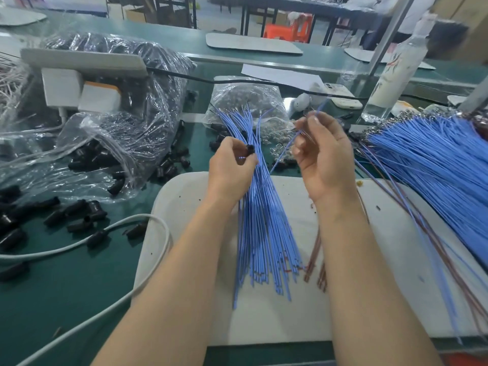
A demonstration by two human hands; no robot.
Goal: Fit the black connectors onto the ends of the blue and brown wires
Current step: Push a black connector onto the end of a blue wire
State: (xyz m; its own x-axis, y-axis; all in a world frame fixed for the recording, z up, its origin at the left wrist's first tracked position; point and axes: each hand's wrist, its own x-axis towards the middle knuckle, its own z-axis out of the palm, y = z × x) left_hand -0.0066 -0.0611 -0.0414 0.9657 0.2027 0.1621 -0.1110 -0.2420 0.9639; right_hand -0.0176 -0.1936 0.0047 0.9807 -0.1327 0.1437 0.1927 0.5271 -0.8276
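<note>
Head view: a small black plastic connector [249, 150] is pinched between the thumb and curled fingertips of the left hand [232, 167], raised above a white mat [369, 273]. Near it, the right hand [323, 154] pinches a single thin blue wire [286, 150] between thumb and forefinger. This wire slants from above the fingertips down and leftward, passing close to the connector without touching it.

A loose bundle of blue wires [264, 233] runs beneath the left hand, fanned out at its far end, with its near ends lying on the mat. Whether the left hand also grips this bundle cannot be told. A few brown wires [315, 256] show below the right wrist, their ends on the mat.

The mat lies on a green desk [66, 299]. At the right edge spreads a thick sheaf of blue wires [435, 165], with thin brown strands along its near side. To the left, loose black connectors [76, 210] are scattered on the desk beside a white cable [111, 228], and more fill crumpled clear plastic bags [126, 128]. Farther back stand a clear bag of small metal parts [245, 96] and a clear plastic bottle [393, 72].
</note>
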